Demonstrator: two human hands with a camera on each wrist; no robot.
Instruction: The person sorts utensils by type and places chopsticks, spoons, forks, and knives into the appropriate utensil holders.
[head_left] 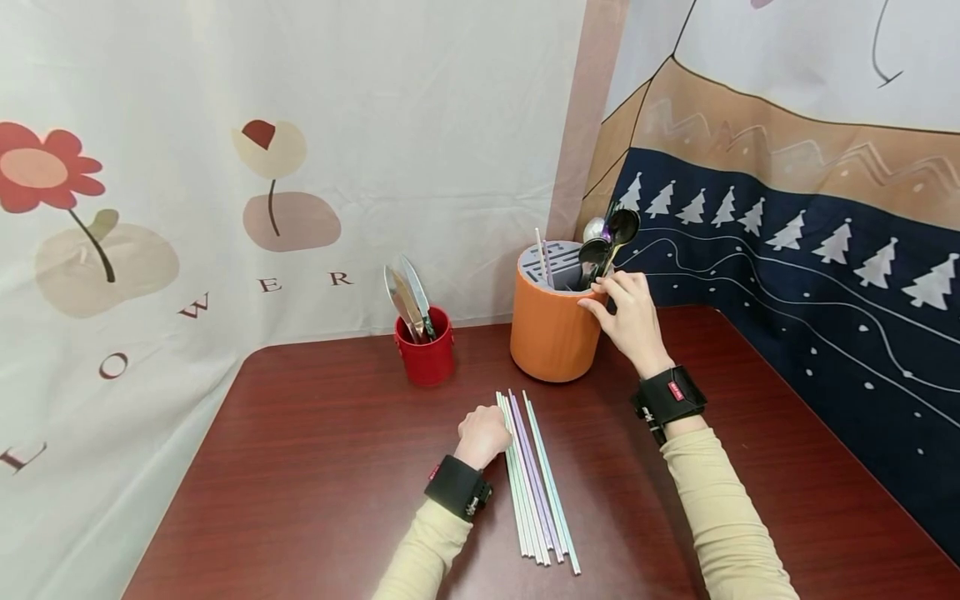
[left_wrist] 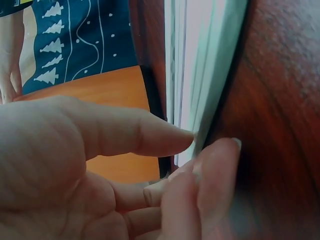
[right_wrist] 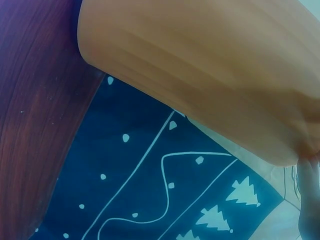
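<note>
Several long, thin pastel chopsticks point(head_left: 536, 483), white, pale green, lilac and blue, lie side by side on the table. My left hand point(head_left: 482, 435) is at their far left end. In the left wrist view its thumb and forefinger point(left_wrist: 170, 140) pinch at the edge of the outermost pale green chopstick point(left_wrist: 220, 55). An orange utensil holder point(head_left: 555, 333) with a grey slotted top stands behind them. My right hand point(head_left: 628, 321) grips the holder's right rim, close beside the black spoons point(head_left: 596, 250). Two chopsticks point(head_left: 543, 258) stand in the slots.
Left of the holder stands a red cup point(head_left: 426, 354) with several knives point(head_left: 412, 300) upright in it. A pale printed curtain point(head_left: 420, 125) hangs behind the wooden table point(head_left: 322, 467). Dark blue fabric with white trees point(head_left: 810, 283) runs along the right edge.
</note>
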